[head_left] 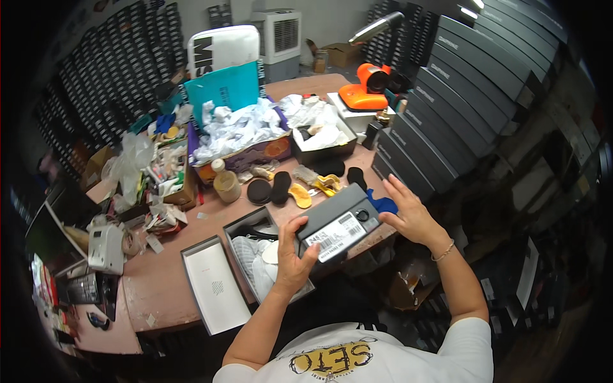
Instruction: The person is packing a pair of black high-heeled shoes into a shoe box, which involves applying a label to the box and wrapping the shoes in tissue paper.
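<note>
A dark grey shoebox [329, 214] with a white label on its end is tilted in front of me. My left hand [295, 258] grips its left end, thumb over the label's edge and fingers on the top side. At the box's right end is my right hand [412, 214], its fingers spread; the thumb is close to the corner, and I cannot tell whether it touches. Below and left, an open shoebox [237, 223] holds a light grey shoe [249, 255] and a white rounded piece [271, 253]. Beside it lies a box lid [217, 287], its white inside facing up.
Tall stacks of dark shoeboxes [440, 108] rise at my right. Across the table are a carton of crumpled paper [239, 131], a glue bottle [226, 182], black pads [258, 191], a yellow insole piece [300, 196] and a blue cloth [382, 202]. A monitor [54, 239] stands left.
</note>
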A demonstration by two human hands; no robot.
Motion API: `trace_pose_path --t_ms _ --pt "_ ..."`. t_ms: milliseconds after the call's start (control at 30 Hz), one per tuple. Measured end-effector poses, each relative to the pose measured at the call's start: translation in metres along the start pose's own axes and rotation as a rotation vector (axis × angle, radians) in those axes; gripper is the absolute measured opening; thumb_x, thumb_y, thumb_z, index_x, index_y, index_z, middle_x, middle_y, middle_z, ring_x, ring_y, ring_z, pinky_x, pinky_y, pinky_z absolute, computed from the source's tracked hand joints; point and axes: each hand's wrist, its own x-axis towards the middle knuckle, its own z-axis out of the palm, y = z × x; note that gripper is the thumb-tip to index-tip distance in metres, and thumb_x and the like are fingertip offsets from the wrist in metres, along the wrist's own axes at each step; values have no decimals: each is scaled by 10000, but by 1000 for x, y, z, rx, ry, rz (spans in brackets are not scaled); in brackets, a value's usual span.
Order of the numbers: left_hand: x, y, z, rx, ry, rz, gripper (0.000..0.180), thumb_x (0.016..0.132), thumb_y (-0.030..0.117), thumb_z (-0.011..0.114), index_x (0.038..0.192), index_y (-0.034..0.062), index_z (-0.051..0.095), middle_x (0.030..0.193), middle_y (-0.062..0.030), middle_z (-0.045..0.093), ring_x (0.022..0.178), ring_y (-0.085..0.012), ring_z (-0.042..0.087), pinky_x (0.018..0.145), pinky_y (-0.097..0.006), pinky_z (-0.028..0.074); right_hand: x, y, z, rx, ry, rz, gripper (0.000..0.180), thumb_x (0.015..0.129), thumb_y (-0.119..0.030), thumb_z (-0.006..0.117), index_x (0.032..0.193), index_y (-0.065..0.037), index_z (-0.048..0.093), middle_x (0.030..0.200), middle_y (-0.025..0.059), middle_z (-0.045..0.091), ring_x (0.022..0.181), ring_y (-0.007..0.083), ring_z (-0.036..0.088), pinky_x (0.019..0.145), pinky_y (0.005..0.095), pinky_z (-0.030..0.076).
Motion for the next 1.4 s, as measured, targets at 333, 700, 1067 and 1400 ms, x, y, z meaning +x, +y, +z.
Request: trace_pose_path --t_ms 333,700,1067,1400 --pt "-101 29 13 -959 111 -1131 1020 807 731 493 1526 157 53 1563 -144 89 1435 -348 106 1095 -623 111 -63 -80 31 659 114 42 559 762 -110 711 1265 -7 489 1309 155 500 1218 259 464 1064 357 316" --pt "-103 107 -78 -1111 -50 -875 752 778 377 572 1449 144 324 1321 -96 482 1142 -214 524 959 -385 425 -90 -128 23 1054 608 -168 857 882 -649 479 1371 35 316 1255 213 525 1147 312 546 950 423 464" --pt "100 2 -292 -657 671 -222 553 856 492 544 1227 82 532 1215 -96 576 1089 -267 565 974 -470 438 -25 -101 130 1215 -362 228 508 888 -1 595 1358 4 402 1093 154 609 895 188 644 768 291 532" --pt "232 -170 -394 417 910 -87 530 868 325 557 1270 -17 503 1184 -185 589 1032 -250 586 917 -379 442 1 -92 145 791 -402 229 445 823 -37 681 1239 16 533 1047 145 628 896 201 625 781 291 516"
